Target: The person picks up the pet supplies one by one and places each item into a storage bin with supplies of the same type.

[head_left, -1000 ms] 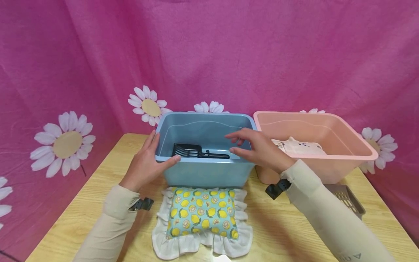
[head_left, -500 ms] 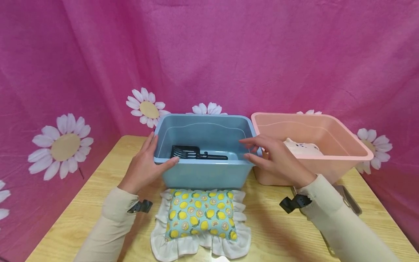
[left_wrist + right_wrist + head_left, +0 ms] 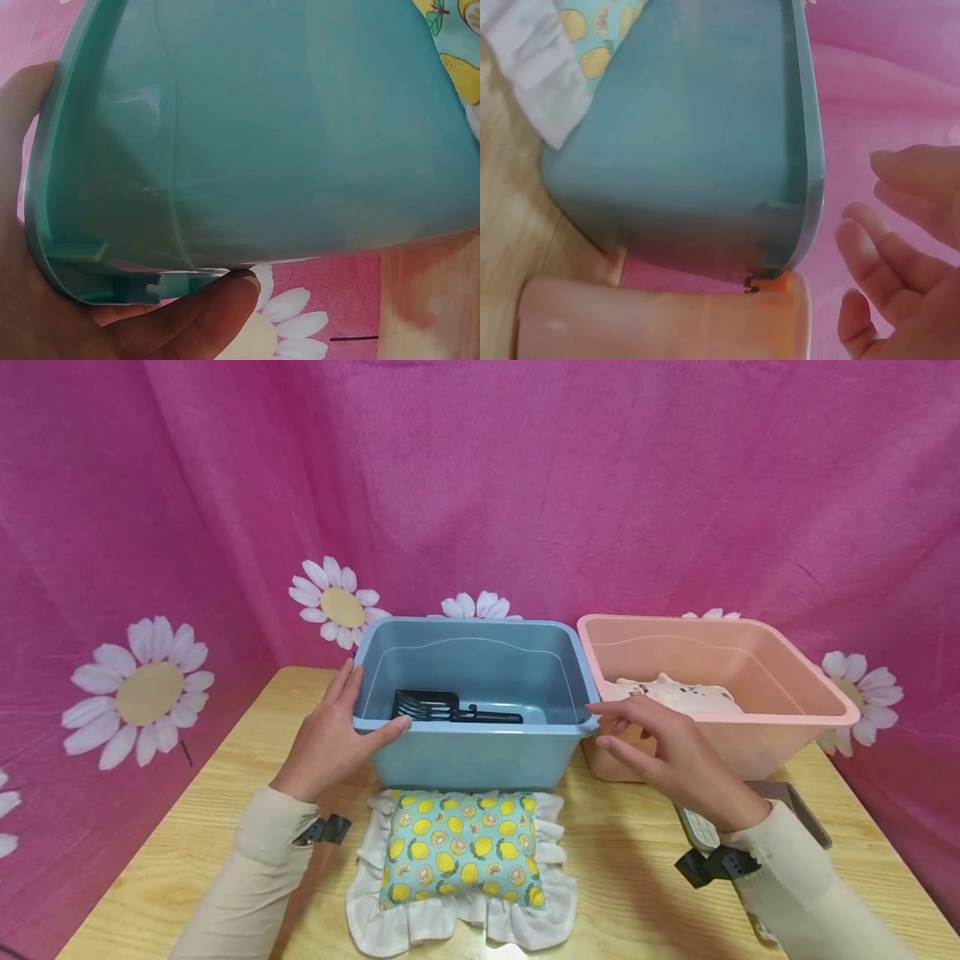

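A light-blue plastic bin [image 3: 472, 756] stands in mid-table. Inside it lies a black slotted kitchen utensil [image 3: 450, 706] with a hooked handle. My left hand [image 3: 327, 739] rests on the bin's front left corner, thumb along the front rim and the other fingers along the left side. The left wrist view shows its fingertips [image 3: 232, 292] against the outside wall. My right hand [image 3: 663, 752] hovers by the front right corner with loosely bent fingers and holds nothing. In the right wrist view it appears apart from the bin's rim.
Right of the blue bin is a pink bin [image 3: 780, 747] with white patterned cloth [image 3: 693, 696] inside. A lemon-print pillow [image 3: 465, 852] with white ruffles lies in front. My right forearm partly hides a brown-grey tray [image 3: 806, 814] and a flat pale item [image 3: 701, 828].
My right hand has moved right and toward me, from above the blue bin's inside to beyond its right front corner. The left hand stays at the left corner.
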A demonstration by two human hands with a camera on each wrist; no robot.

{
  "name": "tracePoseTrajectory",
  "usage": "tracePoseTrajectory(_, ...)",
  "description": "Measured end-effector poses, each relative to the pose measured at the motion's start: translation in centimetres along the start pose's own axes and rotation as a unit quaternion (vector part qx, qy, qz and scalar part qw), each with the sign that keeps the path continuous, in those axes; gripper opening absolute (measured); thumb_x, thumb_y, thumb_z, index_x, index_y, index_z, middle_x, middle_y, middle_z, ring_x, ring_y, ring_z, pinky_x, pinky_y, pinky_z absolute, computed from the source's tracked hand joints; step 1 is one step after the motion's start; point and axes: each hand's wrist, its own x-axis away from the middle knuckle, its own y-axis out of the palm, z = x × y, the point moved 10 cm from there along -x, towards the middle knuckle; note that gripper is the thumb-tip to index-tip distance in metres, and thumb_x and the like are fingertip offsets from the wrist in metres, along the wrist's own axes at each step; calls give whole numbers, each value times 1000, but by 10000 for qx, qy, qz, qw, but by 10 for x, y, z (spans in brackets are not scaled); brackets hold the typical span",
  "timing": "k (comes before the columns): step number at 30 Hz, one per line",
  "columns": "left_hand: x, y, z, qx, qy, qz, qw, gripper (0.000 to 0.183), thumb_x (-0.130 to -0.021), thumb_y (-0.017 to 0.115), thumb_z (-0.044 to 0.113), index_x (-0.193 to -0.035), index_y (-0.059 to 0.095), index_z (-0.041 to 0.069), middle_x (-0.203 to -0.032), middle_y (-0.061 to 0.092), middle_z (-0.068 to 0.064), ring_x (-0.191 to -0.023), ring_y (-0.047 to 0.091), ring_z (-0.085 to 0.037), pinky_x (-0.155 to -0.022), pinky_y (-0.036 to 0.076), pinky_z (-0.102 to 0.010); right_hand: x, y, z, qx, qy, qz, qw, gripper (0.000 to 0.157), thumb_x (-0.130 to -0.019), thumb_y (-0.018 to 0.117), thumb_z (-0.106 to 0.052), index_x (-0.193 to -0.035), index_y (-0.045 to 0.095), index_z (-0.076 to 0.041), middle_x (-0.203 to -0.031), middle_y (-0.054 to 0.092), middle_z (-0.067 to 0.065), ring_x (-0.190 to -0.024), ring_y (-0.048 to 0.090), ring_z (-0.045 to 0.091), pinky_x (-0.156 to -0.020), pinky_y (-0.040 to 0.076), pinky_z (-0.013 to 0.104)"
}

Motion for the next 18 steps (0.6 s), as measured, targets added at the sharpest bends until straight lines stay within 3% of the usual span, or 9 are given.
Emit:
tracePoseTrajectory(7,0,-1,0,36,12,-19,10000,109,-76,61,72,-156,10,19,-162,8,-7,-138,29,-42,-92,42,-66,18,-10,5,187,-29,315,9993,43,-81,73,3,-122,65,-10,-105,65,-7,-88,58,9,-68,43,20)
tracePoseTrajectory(18,0,-2,0,81,20,4,10000,108,-76,62,71,-156,10,20,-162,8,-6,-138,30,-41,-91,43,-65,39,-24,17,540,245,541,9968,45,-78,74,6,-120,66,-9,-98,66,0,-84,56,-1,-65,41,18)
